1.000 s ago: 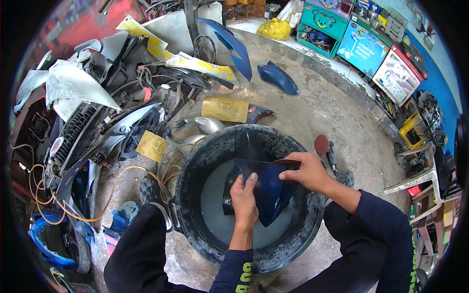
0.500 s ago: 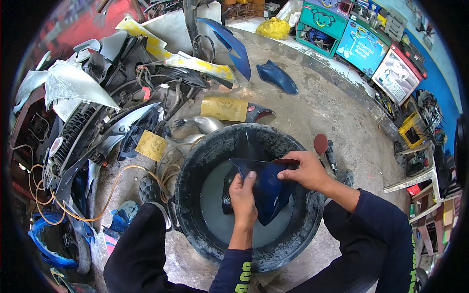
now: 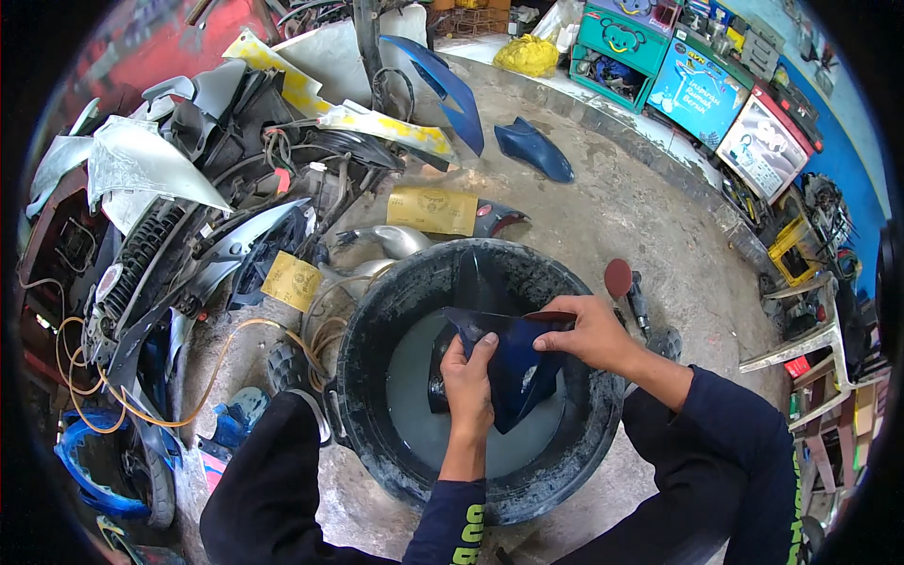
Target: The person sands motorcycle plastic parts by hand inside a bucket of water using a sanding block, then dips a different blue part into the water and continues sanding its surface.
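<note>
A dark blue plastic body panel [image 3: 516, 367] is held over a black tub [image 3: 369, 443] with cloudy water [image 3: 424, 377]. My left hand [image 3: 468, 381] grips the panel's left side, its thumb on the front face. With fingers pinched, my right hand [image 3: 586, 334] holds a thin reddish-brown piece of sandpaper [image 3: 554, 317] against the panel's upper right edge. How far the sandpaper reaches behind the panel is hidden. Another dark panel [image 3: 478, 282] leans inside the tub's far wall, and a black piece [image 3: 438, 372] stands partly in the water, behind my left hand.
Motorcycle parts and fairings [image 3: 155, 174] are heaped at the left. Yellow-backed sheets [image 3: 431, 210] lie beyond the tub, with a blue panel [image 3: 535, 149] farther off. A sander with a round red pad [image 3: 618, 277] stands right of the tub. An orange hose [image 3: 221, 363] runs along the floor.
The blue panel has tilted slightly and its lower tip has shifted a little left. My right hand has moved slightly down along the edge; both hands keep their hold.
</note>
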A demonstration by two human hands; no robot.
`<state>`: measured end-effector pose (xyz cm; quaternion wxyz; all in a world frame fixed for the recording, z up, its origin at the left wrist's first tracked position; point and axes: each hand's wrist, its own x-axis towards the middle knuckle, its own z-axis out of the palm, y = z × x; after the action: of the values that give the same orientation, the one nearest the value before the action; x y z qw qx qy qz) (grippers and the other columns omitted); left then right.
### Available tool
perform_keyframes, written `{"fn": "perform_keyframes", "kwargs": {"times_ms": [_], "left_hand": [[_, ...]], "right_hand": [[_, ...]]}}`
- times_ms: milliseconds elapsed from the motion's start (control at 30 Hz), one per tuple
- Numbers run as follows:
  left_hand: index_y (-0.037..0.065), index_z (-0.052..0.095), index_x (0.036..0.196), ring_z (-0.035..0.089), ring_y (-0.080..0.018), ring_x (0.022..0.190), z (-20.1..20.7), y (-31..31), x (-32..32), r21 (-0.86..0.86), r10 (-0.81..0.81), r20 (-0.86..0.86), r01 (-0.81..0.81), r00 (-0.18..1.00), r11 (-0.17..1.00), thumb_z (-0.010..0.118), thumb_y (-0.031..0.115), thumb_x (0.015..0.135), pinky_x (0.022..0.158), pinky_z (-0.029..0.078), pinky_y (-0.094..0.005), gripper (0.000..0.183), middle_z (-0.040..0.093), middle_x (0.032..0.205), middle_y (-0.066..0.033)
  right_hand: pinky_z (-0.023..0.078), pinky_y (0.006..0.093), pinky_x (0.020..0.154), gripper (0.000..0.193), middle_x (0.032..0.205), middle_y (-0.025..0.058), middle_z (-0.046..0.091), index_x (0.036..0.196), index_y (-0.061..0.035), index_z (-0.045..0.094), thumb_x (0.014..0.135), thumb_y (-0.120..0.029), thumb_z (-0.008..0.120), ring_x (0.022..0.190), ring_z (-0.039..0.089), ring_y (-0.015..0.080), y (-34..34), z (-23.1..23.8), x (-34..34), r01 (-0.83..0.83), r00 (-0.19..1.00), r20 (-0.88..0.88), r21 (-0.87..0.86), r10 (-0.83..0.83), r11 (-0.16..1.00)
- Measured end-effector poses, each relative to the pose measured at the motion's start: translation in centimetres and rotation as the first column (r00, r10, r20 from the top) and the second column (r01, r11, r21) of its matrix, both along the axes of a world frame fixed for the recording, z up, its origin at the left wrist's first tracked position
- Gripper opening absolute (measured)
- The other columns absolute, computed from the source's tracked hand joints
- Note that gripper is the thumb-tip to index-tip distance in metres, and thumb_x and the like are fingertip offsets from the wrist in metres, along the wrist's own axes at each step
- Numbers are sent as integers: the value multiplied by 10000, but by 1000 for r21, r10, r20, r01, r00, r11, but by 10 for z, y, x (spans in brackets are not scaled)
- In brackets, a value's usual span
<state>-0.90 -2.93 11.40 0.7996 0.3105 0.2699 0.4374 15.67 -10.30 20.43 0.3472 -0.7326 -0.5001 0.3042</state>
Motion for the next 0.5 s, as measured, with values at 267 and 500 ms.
{"fn": "perform_keyframes", "kwargs": {"times_ms": [267, 500], "left_hand": [[17, 636, 1099, 673, -135, 839, -7, 1, 1, -94, 46, -11, -47, 999, 995, 613, 159, 972, 770, 555, -275, 192, 695, 985, -66], [1, 621, 1127, 681, -163, 878, -8, 2, 0, -30, -36, 83, 39, 996, 999, 612, 151, 957, 822, 555, -295, 226, 698, 1014, -83]], "right_hand": [[525, 316, 766, 364, 904, 110, 747, 1055, -21, 739, 738, -172, 834, 828, 694, 168, 1, -4, -1, -41, 996, 77, 33, 38, 999], [520, 315, 748, 349, 883, 105, 741, 1041, -23, 741, 743, -183, 828, 795, 678, 171, 0, -11, 5, 20, 999, 30, 37, -21, 999]]}}
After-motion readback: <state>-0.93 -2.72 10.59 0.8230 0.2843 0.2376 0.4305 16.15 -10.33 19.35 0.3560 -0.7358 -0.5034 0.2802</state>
